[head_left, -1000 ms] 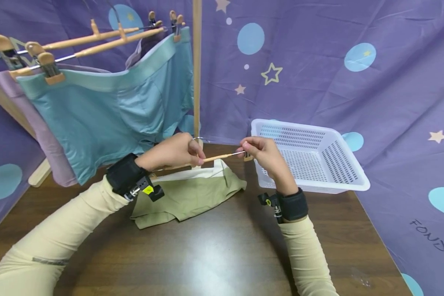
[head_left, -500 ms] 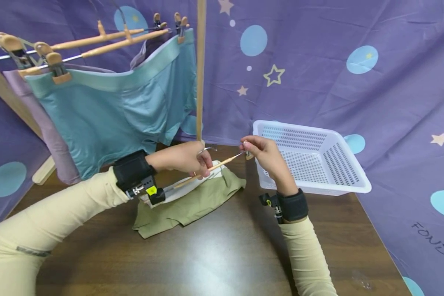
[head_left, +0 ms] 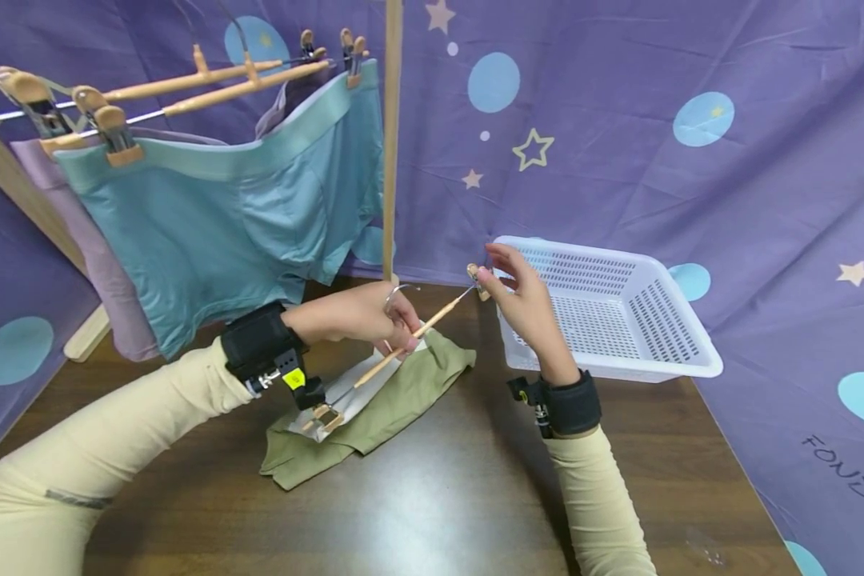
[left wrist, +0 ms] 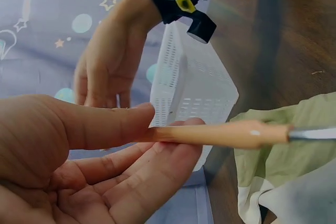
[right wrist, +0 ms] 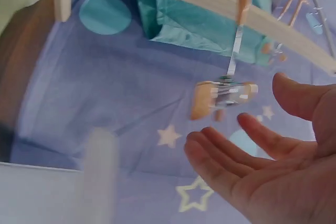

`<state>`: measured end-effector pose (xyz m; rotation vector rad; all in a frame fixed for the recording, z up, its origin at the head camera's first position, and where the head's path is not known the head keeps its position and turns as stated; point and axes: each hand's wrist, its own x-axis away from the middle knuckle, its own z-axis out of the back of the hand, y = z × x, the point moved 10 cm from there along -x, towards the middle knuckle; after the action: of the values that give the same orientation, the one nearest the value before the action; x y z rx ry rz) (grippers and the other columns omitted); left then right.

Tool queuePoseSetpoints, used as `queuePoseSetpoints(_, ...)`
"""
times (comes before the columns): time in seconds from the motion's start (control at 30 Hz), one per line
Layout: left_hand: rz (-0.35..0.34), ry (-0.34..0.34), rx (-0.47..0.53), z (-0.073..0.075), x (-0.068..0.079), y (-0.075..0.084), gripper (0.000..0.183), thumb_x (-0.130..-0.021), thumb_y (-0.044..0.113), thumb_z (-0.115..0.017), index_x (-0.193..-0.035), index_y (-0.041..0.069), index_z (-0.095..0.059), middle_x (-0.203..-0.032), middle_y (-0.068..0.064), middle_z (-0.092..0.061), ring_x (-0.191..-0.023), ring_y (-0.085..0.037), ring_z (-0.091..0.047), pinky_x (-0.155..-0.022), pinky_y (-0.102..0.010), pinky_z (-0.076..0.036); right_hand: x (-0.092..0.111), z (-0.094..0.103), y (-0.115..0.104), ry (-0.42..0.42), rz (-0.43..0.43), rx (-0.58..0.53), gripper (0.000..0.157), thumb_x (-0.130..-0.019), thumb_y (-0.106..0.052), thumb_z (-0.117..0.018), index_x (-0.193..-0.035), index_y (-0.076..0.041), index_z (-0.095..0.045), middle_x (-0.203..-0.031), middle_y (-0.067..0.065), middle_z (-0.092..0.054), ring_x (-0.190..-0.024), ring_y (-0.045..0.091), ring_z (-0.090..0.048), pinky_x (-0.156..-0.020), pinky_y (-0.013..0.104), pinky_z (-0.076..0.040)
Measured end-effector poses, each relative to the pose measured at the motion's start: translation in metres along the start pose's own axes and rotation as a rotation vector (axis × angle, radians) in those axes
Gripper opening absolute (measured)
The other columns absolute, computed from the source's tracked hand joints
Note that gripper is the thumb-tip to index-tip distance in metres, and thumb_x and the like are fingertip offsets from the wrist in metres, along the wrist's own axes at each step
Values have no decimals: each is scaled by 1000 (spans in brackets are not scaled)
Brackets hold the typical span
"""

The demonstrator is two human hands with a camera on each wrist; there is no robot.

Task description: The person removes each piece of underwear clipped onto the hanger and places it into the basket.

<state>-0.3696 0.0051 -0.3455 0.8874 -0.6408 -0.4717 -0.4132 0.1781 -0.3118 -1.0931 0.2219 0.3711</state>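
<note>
Between thumb and fingers, my left hand pinches the tan bar of a clip hanger, held slanting over the table. Its wire hook rises beside the hand. My right hand is spread at the hanger's far end; in the right wrist view its fingers stand apart from the tan-and-metal clip there. The other clip, at the near end, overlaps the white waistband of olive-green boxer briefs. These lie on the wooden table below the left hand.
Turquoise boxer briefs hang from a clip hanger at the left, in front of a lilac garment. A wooden post stands at the back. To the right sits a white plastic basket before a purple star-patterned curtain.
My left hand has moved slightly right and toward me, tilting the hanger's near end down and forward. My right fingers have spread and come off the far clip. The olive briefs have shifted slightly nearer.
</note>
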Motion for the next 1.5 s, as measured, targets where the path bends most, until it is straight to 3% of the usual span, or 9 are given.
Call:
queuePoseSetpoints(0.13,8,33,54,5,-3,-3,14,-94,3,-67,-104,-7,-68,-78,-7,-73,-76,-17,-71,-77,-34,-64,10,4,-29,38,138,-16,40,-99,-8,-66,-137,2,-58,-137,21,-62,-128,37,-59,-110,49,-48)
queuePoseSetpoints(0.23,11,52,81,9,-6,-5,15,-93,3,-67,-104,-8,-67,-81,-9,-73,-76,-17,-70,-77,-35,-64,22,-1,-54,-9,237,6,29,-99,-7,-67,-127,0,-67,-125,15,-70,-113,29,-67,-102,40,-54)
queuePoseSetpoints(0.37,1,73,107,12,-7,-5,16,-92,3,-68,-104,-7,-68,-83,-12,-75,-76,-16,-71,-77,-35,-64,42,-20,-82,-176,329,30,20,-98,-8,-68,-117,-6,-73,-112,5,-76,-101,14,-69,-90,30,-56)
queuePoseSetpoints(0.53,-18,108,153,17,-10,-5,20,-94,3,-66,-110,-10,-67,-89,-12,-75,-77,-15,-72,-79,-35,-64,70,-54,-107,-419,456,40,20,-96,-6,-70,-115,-6,-74,-112,3,-76,-106,11,-70,-95,31,-57)
queuePoseSetpoints(0.73,-38,124,284,19,-18,-7,18,-96,1,-65,-109,-10,-64,-83,-5,-75,-73,-12,-71,-76,-32,-64,96,-88,-123,-551,611,138,24,-92,-11,-75,-115,-5,-73,-111,4,-76,-106,12,-69,-95,24,-55)
queuePoseSetpoints(0.9,-19,127,353,18,-23,-9,19,-97,1,-64,-113,-10,-63,-81,-3,-75,-75,-12,-73,-77,-31,-64,108,-108,-124,-623,664,219,27,-91,-16,-77,-115,-7,-73,-111,0,-76,-107,11,-69,-97,21,-53)
queuePoseSetpoints(1.1,-12,137,365,18,-25,-11,22,-96,2,-65,-115,-9,-63,-87,-6,-77,-80,-13,-75,-88,-41,-62,113,-124,-121,-674,690,271,25,-88,-12,-78,-112,-7,-73,-109,-1,-75,-106,11,-69,-98,19,-51)
queuePoseSetpoints(1.4,-42,140,416,16,-29,-15,19,-95,1,-65,-111,-9,-62,-88,-11,-77,-81,-15,-75,-79,-32,-64,110,-129,-115,-704,621,289,12,-87,-1,-77,-94,-8,-71,-94,-2,-70,-90,11,-66,-86,19,-53)
queuePoseSetpoints(1.5,-45,129,417,14,-31,-17,18,-95,2,-68,-108,-8,-62,-86,-11,-77,-80,-16,-75,-80,-34,-64,110,-130,-112,-745,583,291,12,-87,-1,-75,-92,-8,-68,-94,-2,-69,-89,8,-63,-85,18,-53)
